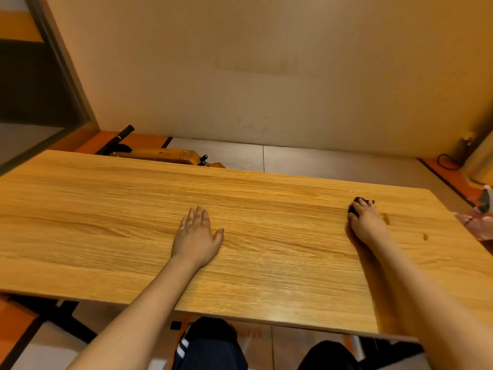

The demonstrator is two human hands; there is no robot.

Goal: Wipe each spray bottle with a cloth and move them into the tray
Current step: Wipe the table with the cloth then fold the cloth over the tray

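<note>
My left hand (pixel 198 236) lies flat, palm down, on the wooden table (pixel 106 209), fingers straight and together. My right hand (pixel 366 218) sits near the table's right end with its fingers curled over a small dark object (pixel 356 205), mostly hidden under the fingers; I cannot tell what it is. No spray bottle, cloth or tray shows in this view.
Two small marks (pixel 386 218) lie on the tabletop just right of my right hand. Pinkish plastic material (pixel 477 222) sits off the table's right edge. Beyond the far edge a wooden frame with a black handle (pixel 160 153) lies on the floor by the wall.
</note>
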